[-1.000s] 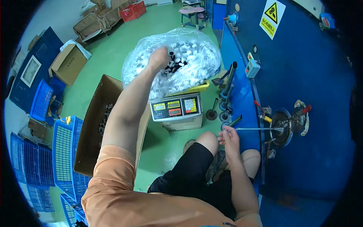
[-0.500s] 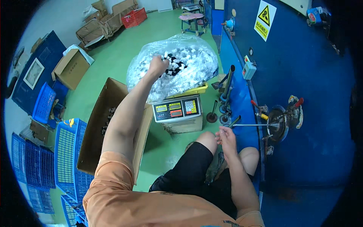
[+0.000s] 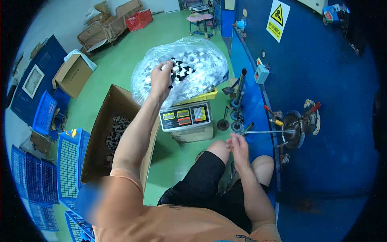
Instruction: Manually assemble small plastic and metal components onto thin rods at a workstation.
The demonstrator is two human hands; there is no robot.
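At far left, nested blue baskets (image 3: 34, 175), then a taller blue basket (image 3: 68, 167) right beside a deep cardboard box (image 3: 96, 137), open-topped, with dark and pale small bits (image 3: 115, 139) piled inside and a rim running just under the left forearm. Above this, a broad stretch of green floor (image 3: 109, 70), reaching from a brown carton (image 3: 72, 74) across to a pink-topped stool (image 3: 200, 18): the widest room for moving. In the middle, a clear plastic bag (image 3: 213, 68), open at the top and bulging over the edges of a yellow tray (image 3: 205, 96), set above a counting scale (image 3: 185, 117). Between scale and knees, a small patch of floor; right of the scale, only a narrow lane, taken up by upright metal pipes (image 3: 240, 86) on round bases. Farther right, a blue machine wall (image 3: 334, 169), its edge close to the right knee, with a thin metal rod (image 3: 264, 132) jutting out leftward from a round fitting (image 3: 293, 131). Left hand (image 3: 160, 78): out at arm's length over the bag's opening, fingers bent, tips drawn near together at the edge of the black and white pieces (image 3: 182, 72), with white showing by the thumb; cannot tell whether clamped on a piece or merely touching. Right hand (image 3: 238, 151): above the knees, fingers curled loosely toward the thumb, just beside the rod's free end; cannot tell whether touching it or holding anything.
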